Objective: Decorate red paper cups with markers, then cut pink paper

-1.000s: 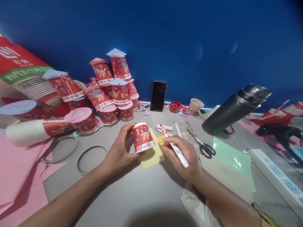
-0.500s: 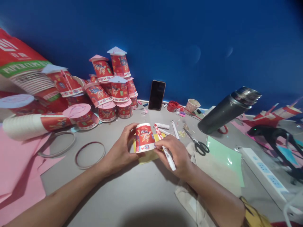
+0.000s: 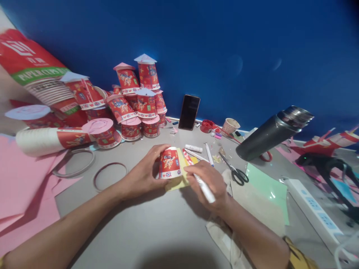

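Observation:
My left hand (image 3: 148, 166) is wrapped round a red printed paper cup (image 3: 170, 163), which is upside down with its white patterned rim at the bottom. My right hand (image 3: 209, 183) grips a white marker pen (image 3: 204, 188) just right of the cup; its tip is hidden by my fingers and seems apart from the cup. Yellow paper (image 3: 179, 184) lies under and behind the cup. Beyond my right hand rest a white marker (image 3: 193, 148), a slim white pen (image 3: 209, 154) and black-handled scissors (image 3: 238, 176).
Stacked red cups with paper cone tops (image 3: 146, 103) stand at the back left. A phone (image 3: 189, 112) leans on the blue wall. At right are a dark thermos flask (image 3: 269, 136), green paper (image 3: 269, 183) and a power strip (image 3: 314, 209). Two tape rings (image 3: 110, 164) lie at left.
My right hand and the marker have drawn a little away from the cup to the right. The cup has turned in my left hand. The whole view has shifted slightly.

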Motion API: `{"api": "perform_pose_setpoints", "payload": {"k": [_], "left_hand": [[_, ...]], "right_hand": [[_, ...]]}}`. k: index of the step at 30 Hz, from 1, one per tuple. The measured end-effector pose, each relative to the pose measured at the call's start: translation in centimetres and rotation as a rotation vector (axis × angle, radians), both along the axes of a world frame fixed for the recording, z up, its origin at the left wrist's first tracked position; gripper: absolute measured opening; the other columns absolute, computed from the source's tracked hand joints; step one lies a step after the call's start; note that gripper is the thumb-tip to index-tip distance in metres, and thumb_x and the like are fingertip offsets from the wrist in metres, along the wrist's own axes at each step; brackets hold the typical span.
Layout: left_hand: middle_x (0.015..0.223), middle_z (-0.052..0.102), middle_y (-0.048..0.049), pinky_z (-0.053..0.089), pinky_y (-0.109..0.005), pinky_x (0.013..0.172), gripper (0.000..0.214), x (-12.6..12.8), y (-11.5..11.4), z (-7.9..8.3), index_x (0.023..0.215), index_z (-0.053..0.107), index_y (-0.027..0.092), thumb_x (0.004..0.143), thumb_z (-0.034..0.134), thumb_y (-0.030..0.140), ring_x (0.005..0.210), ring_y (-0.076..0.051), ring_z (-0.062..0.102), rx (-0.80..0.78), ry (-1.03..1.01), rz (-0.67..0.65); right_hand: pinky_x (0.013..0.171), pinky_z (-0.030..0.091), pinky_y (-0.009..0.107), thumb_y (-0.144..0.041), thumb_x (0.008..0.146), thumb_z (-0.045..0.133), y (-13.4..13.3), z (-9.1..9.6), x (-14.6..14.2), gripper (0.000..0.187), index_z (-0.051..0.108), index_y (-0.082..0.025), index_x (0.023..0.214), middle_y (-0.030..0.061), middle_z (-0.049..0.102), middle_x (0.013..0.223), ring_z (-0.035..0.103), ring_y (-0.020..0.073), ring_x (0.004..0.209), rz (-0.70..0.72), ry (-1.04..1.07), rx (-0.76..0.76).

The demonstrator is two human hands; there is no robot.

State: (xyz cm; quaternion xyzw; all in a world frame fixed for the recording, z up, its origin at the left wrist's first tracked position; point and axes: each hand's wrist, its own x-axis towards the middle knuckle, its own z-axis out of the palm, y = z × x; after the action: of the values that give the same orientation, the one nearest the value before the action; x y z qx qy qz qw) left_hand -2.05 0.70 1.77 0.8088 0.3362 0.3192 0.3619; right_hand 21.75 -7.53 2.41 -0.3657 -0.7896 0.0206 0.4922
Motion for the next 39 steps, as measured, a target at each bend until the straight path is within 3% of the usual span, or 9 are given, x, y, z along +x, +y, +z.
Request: {"api": "perform_pose_setpoints", "payload": {"k": [5,8,12,39], "left_hand": [[0.150,0.058,-0.0143,0.054,-0.058,0.125,0.077,0.2,0.2,-0.5,0.153,0.053,0.029,0.083,0.086,0.030,0.147,-0.038,0.059,0.155,-0.005,0.059],[0.150,0.057,-0.0140,0.055,-0.059,0.123,0.081,0.1,0.2,-1.0,0.155,0.048,0.031,0.083,0.085,0.024,0.145,-0.037,0.060,0.202,-0.010,0.060],[0.151,0.053,-0.0142,0.054,-0.057,0.124,0.086,0.0,0.2,-1.6,0.159,0.041,0.030,0.085,0.086,0.025,0.145,-0.036,0.058,0.244,0.018,0.039],[0.148,0.054,-0.0137,0.058,-0.056,0.118,0.082,0.1,0.2,-1.4,0.157,0.043,0.030,0.086,0.085,0.029,0.141,-0.036,0.059,0.242,0.022,0.048]], "right_hand": [[0.077,0.061,0.035,-0.017,0.108,0.063,-0.5,1.5,0.4,0.019,0.078,-0.022,0.118,0.0069,0.083,0.096,0.076,0.0215,0.084,0.010,0.174,-0.082],[0.069,0.058,0.030,-0.013,0.104,0.066,-0.6,1.3,-0.3,0.013,0.076,-0.021,0.105,0.0037,0.081,0.086,0.073,0.0176,0.073,0.038,0.168,-0.123],[0.068,0.057,0.029,-0.009,0.102,0.064,-0.5,1.0,-0.8,0.014,0.074,-0.019,0.104,0.0047,0.080,0.084,0.071,0.0169,0.070,0.070,0.113,-0.063],[0.071,0.058,0.029,-0.019,0.110,0.063,-0.5,0.8,-0.6,0.010,0.073,-0.019,0.108,0.0048,0.080,0.087,0.072,0.0170,0.073,0.070,0.055,-0.098]]}}
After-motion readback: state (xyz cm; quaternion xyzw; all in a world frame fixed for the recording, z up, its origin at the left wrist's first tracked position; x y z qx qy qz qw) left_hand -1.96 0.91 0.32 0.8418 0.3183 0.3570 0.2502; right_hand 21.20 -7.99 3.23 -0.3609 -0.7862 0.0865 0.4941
